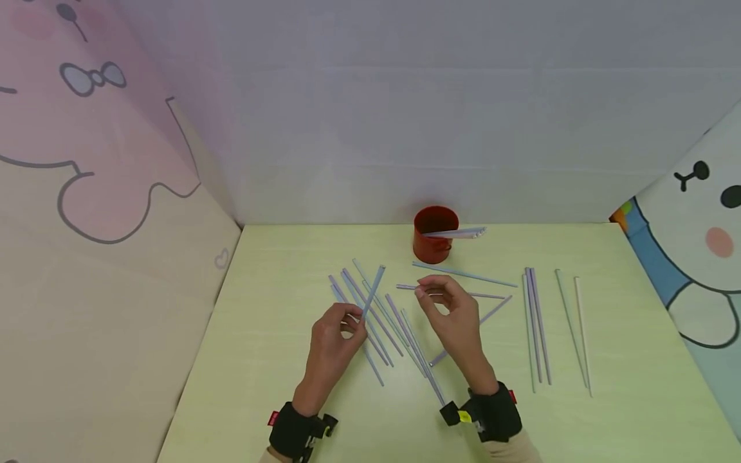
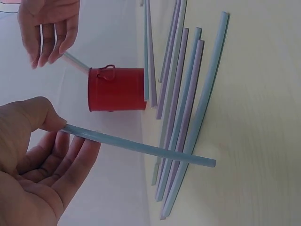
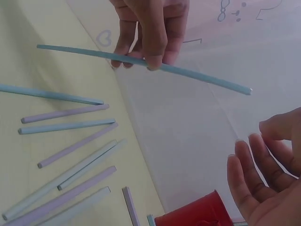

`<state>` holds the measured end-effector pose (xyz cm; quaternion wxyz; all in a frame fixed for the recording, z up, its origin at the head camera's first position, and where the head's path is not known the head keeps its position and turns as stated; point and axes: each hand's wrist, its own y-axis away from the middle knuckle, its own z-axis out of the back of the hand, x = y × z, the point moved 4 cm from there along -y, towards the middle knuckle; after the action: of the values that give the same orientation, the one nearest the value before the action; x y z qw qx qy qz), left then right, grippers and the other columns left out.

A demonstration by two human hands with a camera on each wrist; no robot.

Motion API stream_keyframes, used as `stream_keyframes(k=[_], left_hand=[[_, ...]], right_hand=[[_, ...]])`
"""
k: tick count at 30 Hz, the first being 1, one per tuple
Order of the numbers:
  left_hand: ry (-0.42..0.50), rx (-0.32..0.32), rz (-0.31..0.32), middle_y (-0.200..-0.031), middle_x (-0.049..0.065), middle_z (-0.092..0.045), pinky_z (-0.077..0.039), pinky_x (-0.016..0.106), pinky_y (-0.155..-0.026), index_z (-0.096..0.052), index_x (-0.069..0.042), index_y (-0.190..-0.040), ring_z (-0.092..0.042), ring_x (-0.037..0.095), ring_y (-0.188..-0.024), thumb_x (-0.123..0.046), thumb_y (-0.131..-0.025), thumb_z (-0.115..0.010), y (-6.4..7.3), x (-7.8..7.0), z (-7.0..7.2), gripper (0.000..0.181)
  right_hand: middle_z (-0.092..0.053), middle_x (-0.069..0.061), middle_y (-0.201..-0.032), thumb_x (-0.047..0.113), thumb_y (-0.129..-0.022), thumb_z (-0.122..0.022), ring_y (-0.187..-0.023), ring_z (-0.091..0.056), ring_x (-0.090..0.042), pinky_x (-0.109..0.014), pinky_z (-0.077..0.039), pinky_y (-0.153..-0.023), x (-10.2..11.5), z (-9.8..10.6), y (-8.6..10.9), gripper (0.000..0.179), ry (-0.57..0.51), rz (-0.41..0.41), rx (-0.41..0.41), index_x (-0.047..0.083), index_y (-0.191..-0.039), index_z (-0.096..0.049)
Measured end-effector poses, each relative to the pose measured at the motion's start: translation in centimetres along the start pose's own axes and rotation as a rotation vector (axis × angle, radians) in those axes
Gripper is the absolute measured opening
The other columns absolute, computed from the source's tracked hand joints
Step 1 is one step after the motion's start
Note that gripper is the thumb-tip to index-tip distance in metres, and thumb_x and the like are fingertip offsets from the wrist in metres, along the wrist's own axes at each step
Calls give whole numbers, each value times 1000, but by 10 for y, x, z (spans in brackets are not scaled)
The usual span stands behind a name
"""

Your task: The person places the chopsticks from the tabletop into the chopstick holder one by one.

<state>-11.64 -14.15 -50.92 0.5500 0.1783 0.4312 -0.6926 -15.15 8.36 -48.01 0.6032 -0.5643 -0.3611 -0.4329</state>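
Note:
Between thumb and fingers, my left hand [image 1: 337, 334] pinches a thin light-blue stick [image 1: 373, 290], raised above the table. In the left wrist view the stick [image 2: 141, 147] slants outward from the fingertips, and the right wrist view shows both of its ends [image 3: 207, 81]. My right hand [image 1: 457, 318] hovers to the right with loosely bent fingers [image 3: 256, 160] and holds nothing. Under and between the hands lie several loose blue, purple and pale-green sticks [image 1: 399, 321], some crossing one another.
A red cup [image 1: 425, 249] stands near the back wall, with several sticks [image 1: 463, 233] leaning out to the right. One blue stick [image 1: 463, 273] lies in front of it. Farther right lie purple and greenish sticks [image 1: 539, 328] and a white stick [image 1: 583, 334].

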Motion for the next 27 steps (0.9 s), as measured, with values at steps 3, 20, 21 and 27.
stream_keyframes(k=[3,20,21,27], left_hand=[[3,13,-52,-85,0,-63,-59,27,-61,-63,-8,-97,-62,6,-70,-3,-79,-70,-1,-6,-4,20],[143,110,-166,-95,-3,-63,-58,23,-70,-62,-10,-103,-63,2,-78,-4,-84,-68,5,-27,-20,21],[149,111,-172,-95,-3,-63,-58,23,-70,-62,-9,-104,-64,3,-78,-4,-84,-68,5,-28,-21,21],[145,129,-180,-99,-3,-63,-57,21,-71,-63,-9,-106,-64,4,-83,-4,-86,-68,3,-34,-23,21]], right_hand=[[-70,-13,-99,1,-88,-70,-88,-66,-22,-19,-56,-78,6,-9,2,22,20,29,53,0,-109,-67],[-66,-25,-102,-14,-83,-68,-89,-66,-31,-20,-56,-82,41,-24,9,27,-108,35,109,-12,-109,-62],[-66,-25,-102,-14,-83,-68,-90,-66,-30,-21,-56,-82,38,-24,9,27,-122,34,108,-11,-109,-62],[-64,-20,-102,-12,-84,-68,-93,-65,-27,-26,-57,-82,30,-22,10,25,-185,15,99,-7,-107,-63]])
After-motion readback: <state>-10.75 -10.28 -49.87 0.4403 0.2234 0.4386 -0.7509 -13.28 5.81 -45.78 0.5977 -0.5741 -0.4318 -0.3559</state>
